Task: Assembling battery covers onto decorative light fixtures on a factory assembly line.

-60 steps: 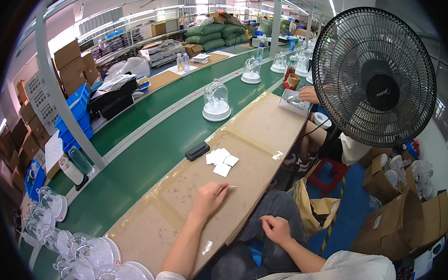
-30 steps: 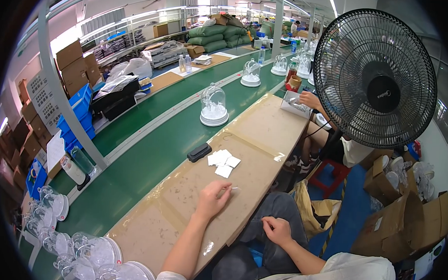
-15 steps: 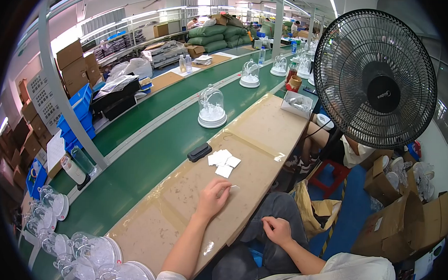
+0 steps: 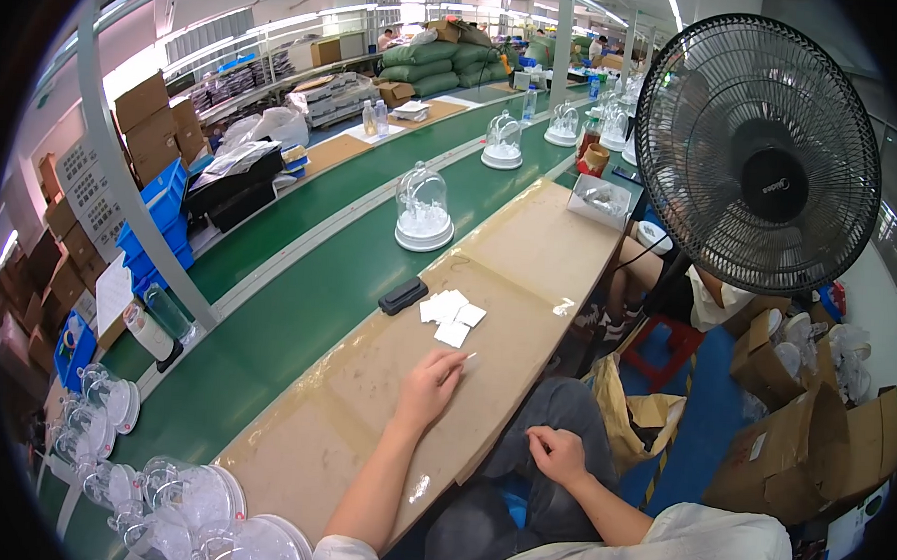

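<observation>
Seated at a brown worktop (image 4: pixel 530 254) beside a green conveyor belt (image 4: pixel 308 284): left hand (image 4: pixel 429 384) flat on the board, fingers pinched together on a thin white strip (image 4: pixel 468 359) at the fingertips. Right hand (image 4: pixel 558 453) down over the lap, fingers curled loosely closed; whether anything sits inside, impossible to tell. Just ahead of the left hand, a small pile of white squares (image 4: pixel 452 313), with a black rectangular case (image 4: pixel 404 296) near it at the board's edge. Farther along the belt, a clear glass dome on a white base (image 4: pixel 424 209). To the right, a large black standing fan (image 4: pixel 759 153). Lower left, a cluster of clear domes (image 4: pixel 159 498).
</observation>
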Available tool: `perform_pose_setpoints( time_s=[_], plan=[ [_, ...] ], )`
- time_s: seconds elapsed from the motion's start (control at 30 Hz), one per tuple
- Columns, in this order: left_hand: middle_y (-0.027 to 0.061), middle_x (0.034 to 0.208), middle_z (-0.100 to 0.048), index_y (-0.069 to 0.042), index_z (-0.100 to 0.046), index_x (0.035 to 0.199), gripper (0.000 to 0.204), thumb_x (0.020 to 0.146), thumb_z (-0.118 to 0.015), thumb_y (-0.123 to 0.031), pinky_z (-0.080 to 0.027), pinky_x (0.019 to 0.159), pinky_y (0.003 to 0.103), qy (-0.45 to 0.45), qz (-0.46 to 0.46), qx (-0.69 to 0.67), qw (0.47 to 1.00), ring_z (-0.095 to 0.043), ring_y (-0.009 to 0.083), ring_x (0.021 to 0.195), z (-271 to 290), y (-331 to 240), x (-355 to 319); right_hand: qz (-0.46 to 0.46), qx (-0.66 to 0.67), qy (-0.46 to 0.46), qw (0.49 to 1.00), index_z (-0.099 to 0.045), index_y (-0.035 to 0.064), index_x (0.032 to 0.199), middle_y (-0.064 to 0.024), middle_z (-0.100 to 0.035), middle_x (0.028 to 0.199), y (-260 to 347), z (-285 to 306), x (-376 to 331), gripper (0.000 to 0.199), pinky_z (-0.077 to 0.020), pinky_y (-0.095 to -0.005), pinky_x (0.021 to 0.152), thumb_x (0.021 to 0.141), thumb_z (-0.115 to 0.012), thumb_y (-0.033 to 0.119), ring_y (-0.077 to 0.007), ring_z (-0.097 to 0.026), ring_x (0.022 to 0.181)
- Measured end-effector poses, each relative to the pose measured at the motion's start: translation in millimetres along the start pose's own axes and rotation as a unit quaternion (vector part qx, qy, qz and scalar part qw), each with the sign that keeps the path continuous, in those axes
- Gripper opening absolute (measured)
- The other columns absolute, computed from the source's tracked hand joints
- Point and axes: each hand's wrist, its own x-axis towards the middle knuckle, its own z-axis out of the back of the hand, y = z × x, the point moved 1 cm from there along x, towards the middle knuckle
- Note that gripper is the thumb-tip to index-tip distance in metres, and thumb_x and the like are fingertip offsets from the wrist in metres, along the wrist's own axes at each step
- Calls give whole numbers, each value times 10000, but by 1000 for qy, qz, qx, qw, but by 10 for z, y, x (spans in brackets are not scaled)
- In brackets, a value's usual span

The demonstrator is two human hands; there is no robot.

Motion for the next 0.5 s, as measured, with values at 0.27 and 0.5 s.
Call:
perform_pose_setpoints(
  time_s=[0.27, 0.5],
  plan=[
    [110, 1027, -710, -69, -689, 1191, 303, 890, -672, -37, -539, 805, 314, 72, 67, -33, 995, -686, 204, 923, -7, -285, 95, -69, 89, -5, 994, -726, 72, 942, -67, -630, 638, 35, 61, 64, 86, -470, -275, 530, 880, -666, 65, -148, -598, 535],
    [82, 954, -714, -103, -659, 1253, 378, 880, -722, -127, -537, 746, 304, 212, 121, -129, 961, -678, 184, 857, -311, -517, 40, -146, 437, -33, 887, -566, -12, 1216, -18, -604, 899, 253, 77, 335, 283, -475, -209, 691, 944, -621, 41, -66, -573, 760]
  ],
)
